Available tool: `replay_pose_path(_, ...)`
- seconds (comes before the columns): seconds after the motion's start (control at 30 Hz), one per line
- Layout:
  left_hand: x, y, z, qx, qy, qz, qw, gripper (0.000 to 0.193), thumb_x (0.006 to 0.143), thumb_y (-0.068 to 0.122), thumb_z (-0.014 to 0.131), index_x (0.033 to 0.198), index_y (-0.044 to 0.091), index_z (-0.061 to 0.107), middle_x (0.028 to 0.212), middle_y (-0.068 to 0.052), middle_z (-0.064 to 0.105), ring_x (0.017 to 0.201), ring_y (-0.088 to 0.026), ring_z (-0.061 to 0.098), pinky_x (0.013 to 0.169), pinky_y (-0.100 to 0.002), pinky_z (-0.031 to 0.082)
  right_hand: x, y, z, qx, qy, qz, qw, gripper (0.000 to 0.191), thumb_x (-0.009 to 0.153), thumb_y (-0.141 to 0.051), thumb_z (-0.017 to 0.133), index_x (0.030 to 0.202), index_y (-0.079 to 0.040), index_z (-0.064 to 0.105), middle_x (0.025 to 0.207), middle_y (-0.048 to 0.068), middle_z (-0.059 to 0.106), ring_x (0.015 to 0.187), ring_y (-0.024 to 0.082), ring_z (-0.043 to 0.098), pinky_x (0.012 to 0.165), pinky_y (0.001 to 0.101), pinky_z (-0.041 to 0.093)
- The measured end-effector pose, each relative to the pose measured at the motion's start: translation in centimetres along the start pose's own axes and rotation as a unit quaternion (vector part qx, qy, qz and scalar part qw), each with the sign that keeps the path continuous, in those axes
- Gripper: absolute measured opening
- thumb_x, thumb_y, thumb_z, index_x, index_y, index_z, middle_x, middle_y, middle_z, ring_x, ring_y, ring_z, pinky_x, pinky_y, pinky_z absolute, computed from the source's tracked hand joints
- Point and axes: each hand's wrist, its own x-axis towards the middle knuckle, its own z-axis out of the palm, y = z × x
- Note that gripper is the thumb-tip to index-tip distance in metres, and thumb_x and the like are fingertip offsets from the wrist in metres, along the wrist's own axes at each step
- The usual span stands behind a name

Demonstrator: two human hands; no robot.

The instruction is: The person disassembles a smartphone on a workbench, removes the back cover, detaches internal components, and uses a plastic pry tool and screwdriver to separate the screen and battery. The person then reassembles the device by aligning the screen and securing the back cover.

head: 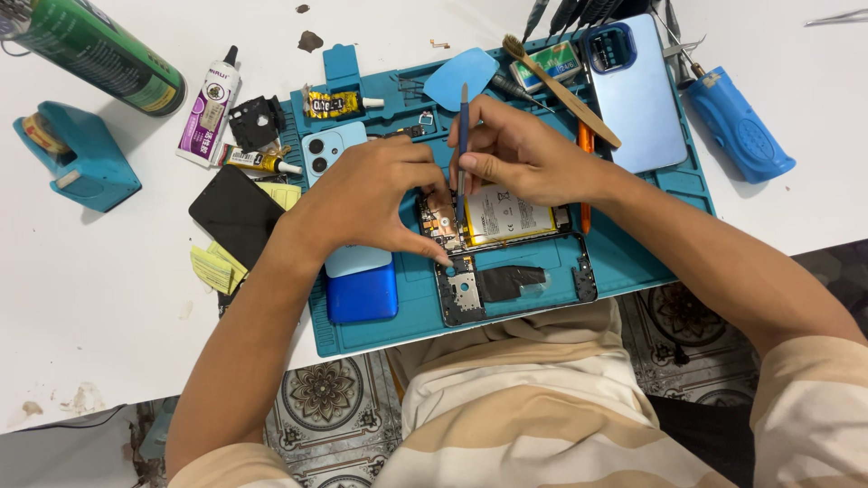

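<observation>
An opened phone [506, 258] with its battery [511, 217] and circuit board exposed lies on a teal repair mat [633, 258]. My right hand [520, 158] grips a thin blue tool [463, 136], held upright, with its tip down on the board at the phone's upper left. My left hand [366, 199] rests on the phone's left edge, its fingers pressing the frame beside the board. A light blue back cover [325, 149] lies partly under my left hand.
A second light blue phone [637, 99], a wooden brush [561, 90], a blue pick [459, 77] and a glue tube [339, 104] lie on the mat. A dark blue block [362, 294] sits at the mat's lower left. Off the mat are a green can [95, 54], a blue electric tool [741, 136], a black screen [237, 215].
</observation>
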Motion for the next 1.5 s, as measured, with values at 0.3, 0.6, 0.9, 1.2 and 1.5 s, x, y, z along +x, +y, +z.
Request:
replay_pose_path(0.3, -0.32, -0.27, 0.38, 0.023, 0.023, 0.013, 0.999, 0.069, 0.056, 0.061, 0.092, 0.091, 0.006, 0.070, 0.090, -0.007, 0.065, 0.088, -0.031, 0.064, 0.073, -0.042, 0.052, 0.09, 0.00, 0.27, 0.032, -0.033, 0.001, 0.999, 0.014, 0.110, -0.016, 0.053, 0.117, -0.008, 0.046, 0.099, 0.009, 0.073, 0.093, 0.014, 0.073, 0.083, 0.0310, 0.062)
replay_pose_path(0.6, -0.46, -0.73, 0.31, 0.011, 0.013, -0.020, 1.000, 0.060, 0.058, 0.057, 0.095, 0.076, 0.009, 0.064, 0.080, -0.003, 0.061, 0.080, -0.028, 0.064, 0.068, -0.042, 0.050, -0.08, -0.03, 0.38, 0.019, -0.039, 0.000, 0.999, 0.014, 0.109, -0.014, 0.054, 0.117, -0.006, 0.045, 0.100, 0.011, 0.073, 0.093, 0.015, 0.073, 0.083, 0.0314, 0.062)
replay_pose_path(0.9, -0.51, -0.38, 0.56, 0.024, -0.011, -0.041, 0.999, 0.068, 0.052, 0.064, 0.094, 0.076, 0.010, 0.061, 0.087, -0.006, 0.057, 0.090, -0.029, 0.058, 0.074, -0.044, 0.048, 0.04, 0.24, 0.33, 0.039, -0.038, 0.015, 0.998, 0.016, 0.108, -0.015, 0.055, 0.118, -0.006, 0.046, 0.105, 0.014, 0.074, 0.094, 0.016, 0.075, 0.081, 0.0317, 0.064)
replay_pose_path(1.2, -0.57, -0.26, 0.76, 0.036, -0.028, -0.050, 0.998, 0.072, 0.051, 0.068, 0.092, 0.079, 0.009, 0.062, 0.089, -0.007, 0.056, 0.091, -0.030, 0.057, 0.076, -0.044, 0.048, 0.10, 0.31, 0.34, 0.031, -0.026, 0.041, 0.998, 0.017, 0.108, -0.017, 0.057, 0.116, -0.005, 0.049, 0.094, 0.011, 0.075, 0.085, 0.015, 0.075, 0.076, 0.0300, 0.063)
replay_pose_path(1.5, -0.22, -0.48, 0.32, 0.017, -0.009, -0.031, 0.999, 0.067, 0.054, 0.064, 0.092, 0.080, 0.010, 0.063, 0.089, -0.007, 0.057, 0.091, -0.029, 0.057, 0.077, -0.043, 0.048, 0.73, -0.05, 0.27, 0.030, -0.002, 0.076, 0.997, 0.018, 0.106, -0.017, 0.059, 0.114, -0.005, 0.050, 0.085, 0.009, 0.073, 0.078, 0.013, 0.076, 0.069, 0.0272, 0.063)
